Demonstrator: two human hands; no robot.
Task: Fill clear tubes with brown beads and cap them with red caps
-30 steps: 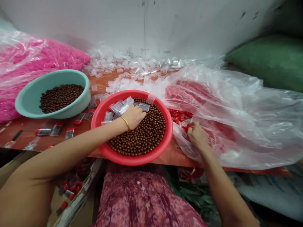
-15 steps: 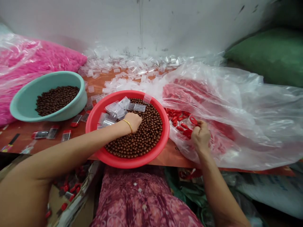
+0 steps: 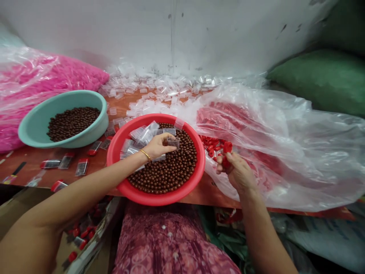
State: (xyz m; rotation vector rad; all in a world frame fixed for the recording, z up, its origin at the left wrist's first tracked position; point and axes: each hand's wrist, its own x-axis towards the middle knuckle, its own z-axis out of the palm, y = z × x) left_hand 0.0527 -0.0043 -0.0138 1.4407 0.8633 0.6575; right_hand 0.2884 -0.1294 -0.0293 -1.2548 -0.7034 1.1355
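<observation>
My left hand, with a gold bangle at the wrist, is closed on a small clear plastic box. It holds the box just above the brown balls in a red basin. More clear boxes lie in a heap at the left inside of that basin. My right hand is closed on a red plastic cap, raised near the mouth of the clear bag. Loose red caps lie just beyond it, between basin and bag.
A teal basin with brown balls stands on the left beside a bag of pink pieces. Filled red-capped boxes lie in front of it. Clear boxes spread along the wall. A large clear bag covers the right side; a carton stands below.
My left hand has come up out of the brown balls with a clear box showing in its fingers. My right hand has lifted a red cap and moved slightly left.
</observation>
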